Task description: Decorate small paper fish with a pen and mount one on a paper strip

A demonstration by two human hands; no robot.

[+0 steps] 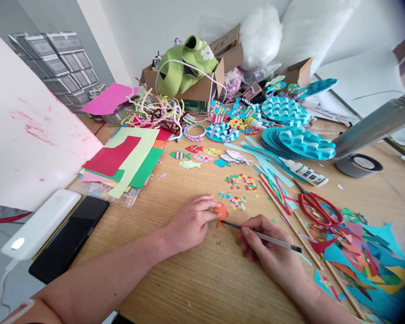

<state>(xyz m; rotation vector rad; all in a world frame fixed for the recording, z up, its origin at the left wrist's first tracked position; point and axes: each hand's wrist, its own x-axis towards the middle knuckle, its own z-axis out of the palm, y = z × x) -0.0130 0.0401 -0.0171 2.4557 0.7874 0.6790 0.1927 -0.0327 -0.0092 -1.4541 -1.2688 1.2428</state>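
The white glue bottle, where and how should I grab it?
Probably around the wide body of the glue bottle, from above and the right: it lies on its side, nozzle to the left, with the blue discs close behind. The right hand holds a pen, so free it first.

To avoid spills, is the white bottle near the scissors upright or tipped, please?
Tipped: the white bottle lies on its side, nozzle pointing sideways.

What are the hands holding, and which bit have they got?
The right hand holds a pen toward its tip end. The left hand isn't gripping anything; its fingers rest on one edge of the orange fish.
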